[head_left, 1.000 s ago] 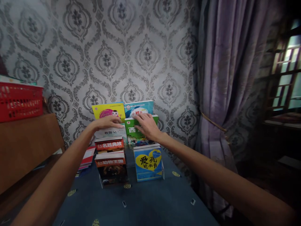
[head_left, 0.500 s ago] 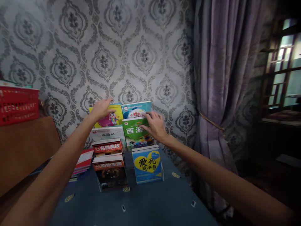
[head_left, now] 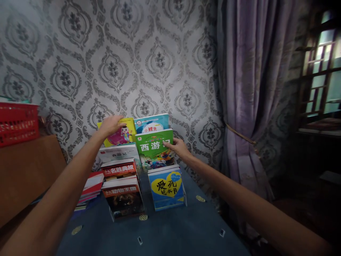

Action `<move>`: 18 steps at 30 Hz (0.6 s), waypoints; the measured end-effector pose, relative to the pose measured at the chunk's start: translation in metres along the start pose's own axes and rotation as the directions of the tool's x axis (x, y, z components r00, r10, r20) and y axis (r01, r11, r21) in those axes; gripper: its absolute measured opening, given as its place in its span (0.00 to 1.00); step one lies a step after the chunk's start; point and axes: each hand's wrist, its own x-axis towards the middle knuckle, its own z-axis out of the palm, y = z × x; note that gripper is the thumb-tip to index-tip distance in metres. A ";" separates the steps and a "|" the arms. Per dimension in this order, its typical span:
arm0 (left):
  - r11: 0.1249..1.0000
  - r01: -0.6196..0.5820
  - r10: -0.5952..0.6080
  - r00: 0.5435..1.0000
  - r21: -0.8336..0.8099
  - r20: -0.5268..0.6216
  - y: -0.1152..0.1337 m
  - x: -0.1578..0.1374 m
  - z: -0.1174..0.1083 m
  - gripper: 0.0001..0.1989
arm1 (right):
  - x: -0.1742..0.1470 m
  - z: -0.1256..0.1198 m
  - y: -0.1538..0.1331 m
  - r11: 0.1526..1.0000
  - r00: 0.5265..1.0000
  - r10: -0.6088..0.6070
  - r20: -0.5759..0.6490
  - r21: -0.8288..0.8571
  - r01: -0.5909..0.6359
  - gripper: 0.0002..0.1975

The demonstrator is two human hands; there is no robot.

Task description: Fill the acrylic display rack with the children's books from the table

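Holds the green book (head_left: 153, 153) by its right edge in the right hand (head_left: 181, 148), thumb across the front cover beside the title, fingers mostly hidden behind, closed on the edge. Reaches with the left hand (head_left: 113, 126) to the top of the yellow book (head_left: 130, 138), thumb over the cover and fingers loosely bent at the upper edge; cannot tell whether gripping it or merely touching. Has the green book upright in the right-hand row, in front of the light-blue book (head_left: 160, 122) and behind the blue book with a yellow heart (head_left: 157, 202). Has the yellow book at the back of the left-hand row, just beside the light-blue one. Shows, in front of the yellow book, a pale book (head_left: 106, 156), then a red-banded book (head_left: 118, 170), and foremost a lion-covered book (head_left: 124, 199), all upright and partly overlapping in view. Shows all this on a dark blue tablecloth (head_left: 170, 238), near a flat stack of books (head_left: 90, 188) on the left. Includes farther left a red basket (head_left: 17, 124) on a brown wooden cabinet (head_left: 29, 170); behind, patterned wallpaper (head_left: 160, 85); to the right, a tied purple curtain (head_left: 247, 71).
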 end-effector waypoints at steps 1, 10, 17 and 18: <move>1.000 0.008 -0.008 1.000 0.003 0.002 0.000 0.001 0.000 0.19 | -0.001 -0.001 -0.002 1.000 0.999 0.017 0.027 0.011 -0.018 0.21; 0.999 -0.038 0.038 0.999 0.011 0.031 -0.008 0.008 0.002 0.20 | -0.004 0.009 -0.002 0.981 1.000 0.018 -0.012 0.195 -0.016 0.22; 0.994 -0.106 0.108 0.988 -0.023 0.107 -0.018 0.013 -0.004 0.19 | 0.008 0.034 -0.033 0.967 0.982 -0.173 -0.071 0.179 0.183 0.20; 0.992 -0.112 0.118 0.987 -0.065 0.108 -0.020 0.014 -0.004 0.19 | 0.012 0.039 -0.044 0.959 0.972 -0.227 -0.061 0.162 0.234 0.19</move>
